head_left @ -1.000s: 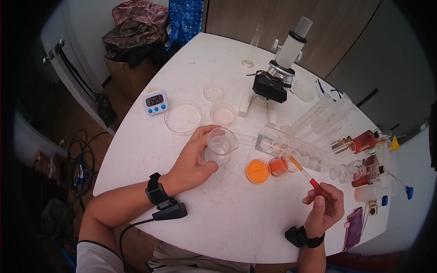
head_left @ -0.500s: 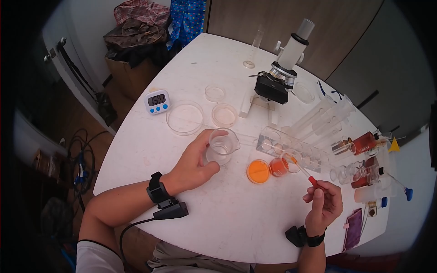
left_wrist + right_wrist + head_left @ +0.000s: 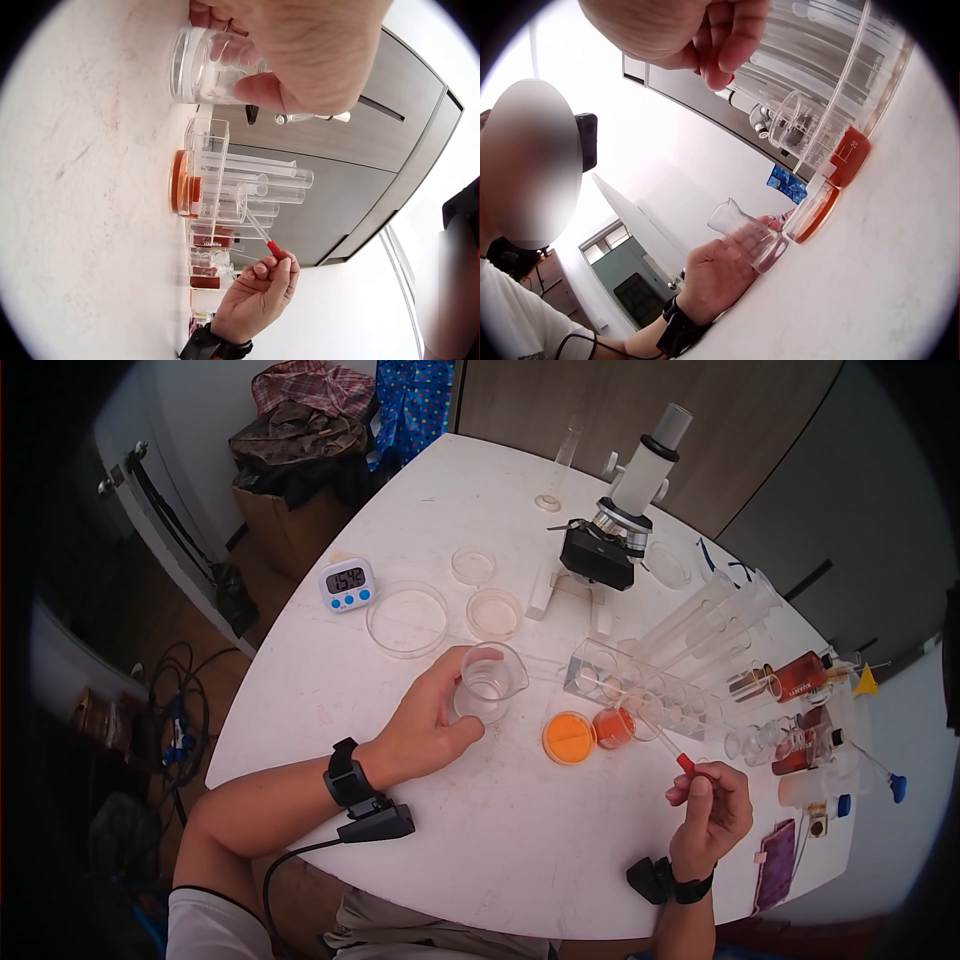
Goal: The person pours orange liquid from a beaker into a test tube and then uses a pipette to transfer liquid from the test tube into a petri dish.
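In the head view my left hand (image 3: 425,710) grips a clear spouted beaker (image 3: 488,685) that stands upright on the table, thumb at the near side and fingers behind. My right hand (image 3: 715,810) pinches the red bulb (image 3: 686,763) of a glass dropper (image 3: 257,224). The dropper slants down to the left, its lower end inside the mouth of a small beaker (image 3: 847,159) holding orange-red liquid. Touching close beside that beaker is a round dish (image 3: 568,739) of orange liquid. No orange shows in the dropper's stem above the rim.
Behind the small beaker stands a clear rack (image 3: 635,687), with large test tubes (image 3: 690,615) past it. A microscope (image 3: 610,540) is at the back. Petri dishes (image 3: 408,620) and a timer (image 3: 347,586) lie left. Brown bottles (image 3: 800,675) and a purple cloth (image 3: 776,863) are at the right.
Orange liquid that filled the dropper's stem a second ago has gone from it. My right hand has dipped slightly lower toward the small beaker. The left hand keeps its grip; the timer advanced.
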`<state>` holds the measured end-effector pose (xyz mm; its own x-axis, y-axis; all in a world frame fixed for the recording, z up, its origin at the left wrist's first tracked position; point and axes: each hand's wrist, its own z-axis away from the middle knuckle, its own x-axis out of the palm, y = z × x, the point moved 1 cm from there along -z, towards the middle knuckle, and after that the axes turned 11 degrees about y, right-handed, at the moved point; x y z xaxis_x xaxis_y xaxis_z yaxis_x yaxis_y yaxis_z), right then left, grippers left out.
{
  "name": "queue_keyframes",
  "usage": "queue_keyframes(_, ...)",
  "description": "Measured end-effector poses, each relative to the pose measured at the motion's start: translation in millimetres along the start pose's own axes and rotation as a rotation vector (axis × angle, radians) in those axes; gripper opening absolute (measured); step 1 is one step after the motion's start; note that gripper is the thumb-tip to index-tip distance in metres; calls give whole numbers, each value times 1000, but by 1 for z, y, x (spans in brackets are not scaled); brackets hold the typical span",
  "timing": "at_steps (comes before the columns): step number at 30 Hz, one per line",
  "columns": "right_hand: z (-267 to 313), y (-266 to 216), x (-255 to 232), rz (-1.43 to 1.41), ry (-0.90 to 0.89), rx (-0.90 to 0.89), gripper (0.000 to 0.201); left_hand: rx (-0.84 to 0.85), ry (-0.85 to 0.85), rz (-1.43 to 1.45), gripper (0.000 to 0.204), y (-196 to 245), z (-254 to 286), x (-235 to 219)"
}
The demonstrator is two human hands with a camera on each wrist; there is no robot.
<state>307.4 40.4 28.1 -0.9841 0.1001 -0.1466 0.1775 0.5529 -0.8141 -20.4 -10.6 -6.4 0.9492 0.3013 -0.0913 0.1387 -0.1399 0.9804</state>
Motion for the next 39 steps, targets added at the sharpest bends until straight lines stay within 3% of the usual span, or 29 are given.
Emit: queue_keyframes(39, 3, -2, 1, -49, -81, -24, 14, 19, -16, -21, 67, 0, 0, 0)
